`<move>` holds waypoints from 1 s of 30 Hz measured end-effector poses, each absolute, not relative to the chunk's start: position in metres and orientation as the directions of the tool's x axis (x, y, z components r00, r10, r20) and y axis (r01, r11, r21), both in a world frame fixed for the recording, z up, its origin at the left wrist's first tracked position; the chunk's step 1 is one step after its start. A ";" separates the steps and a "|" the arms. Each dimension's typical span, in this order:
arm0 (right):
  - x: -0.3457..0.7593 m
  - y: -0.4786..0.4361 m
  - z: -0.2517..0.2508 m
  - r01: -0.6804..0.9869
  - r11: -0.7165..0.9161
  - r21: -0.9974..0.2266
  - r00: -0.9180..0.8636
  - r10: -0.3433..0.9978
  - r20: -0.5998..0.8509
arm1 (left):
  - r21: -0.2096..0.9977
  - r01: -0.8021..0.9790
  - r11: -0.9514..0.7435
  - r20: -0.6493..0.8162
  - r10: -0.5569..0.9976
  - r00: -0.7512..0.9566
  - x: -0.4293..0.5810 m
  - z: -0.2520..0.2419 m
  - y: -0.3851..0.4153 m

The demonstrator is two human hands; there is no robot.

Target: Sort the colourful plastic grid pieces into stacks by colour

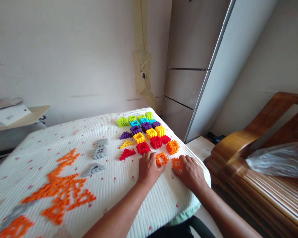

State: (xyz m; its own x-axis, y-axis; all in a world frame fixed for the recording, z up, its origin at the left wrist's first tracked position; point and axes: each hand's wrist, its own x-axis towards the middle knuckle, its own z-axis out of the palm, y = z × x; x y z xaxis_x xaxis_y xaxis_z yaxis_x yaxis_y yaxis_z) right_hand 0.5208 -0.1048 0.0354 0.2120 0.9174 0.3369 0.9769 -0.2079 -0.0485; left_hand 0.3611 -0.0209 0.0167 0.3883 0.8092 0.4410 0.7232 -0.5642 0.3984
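Blocks lie between both hands: left hand (148,168) fingers touch the orange frame (161,159), right hand (190,172) fingers pinch a smaller orange block (176,163).

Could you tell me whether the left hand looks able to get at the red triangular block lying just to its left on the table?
Probably yes. The left hand rests on the table touching an orange square block, and the red triangular block lies close by with only bare cloth between them.
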 end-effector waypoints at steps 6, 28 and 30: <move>0.530 -0.110 0.044 0.970 -0.184 -0.158 0.231 0.896 0.379 | 0.414 0.715 -0.564 0.445 0.810 0.382 0.360 0.016 -0.022; 0.533 -0.047 0.056 0.957 -0.261 -0.130 0.291 0.852 0.436 | 0.434 0.689 -0.580 0.469 0.799 0.377 0.356 0.010 -0.021; 0.533 -0.047 0.056 0.957 -0.263 -0.124 0.290 0.856 0.428 | 0.421 0.709 -0.566 0.457 0.808 0.373 0.356 0.011 -0.021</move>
